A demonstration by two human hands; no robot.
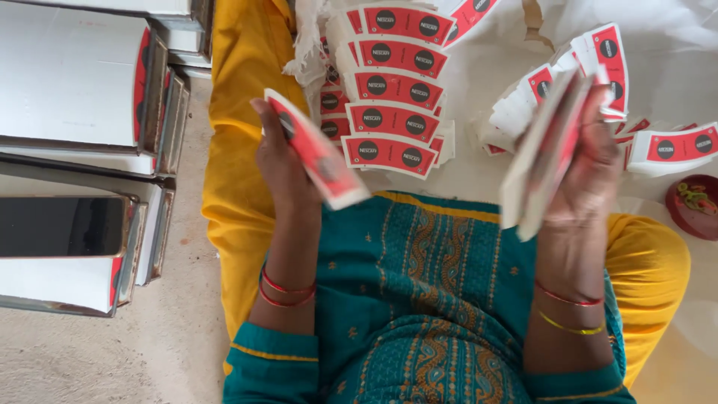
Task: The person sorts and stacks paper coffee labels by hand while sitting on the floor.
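My left hand [280, 161] holds one curved red-and-white paper cup blank [318, 153], tilted and blurred. My right hand [587, 168] grips a thick stack of the same blanks [542, 150], held on edge above my lap. Ahead of my hands, a fanned pile of red-and-white blanks [393, 86] lies on a white sheet [673, 67]. More blanks [591, 63] are spread out behind the right hand. Red bangles ring both wrists, and the right wrist also has a yellow one.
Stacks of flat white sheets with metal-edged boards [75, 90] stand at the left on the bare floor [112, 352]. A small dark red dish [692, 206] sits at the right edge. My teal tunic and yellow trousers fill the lower middle.
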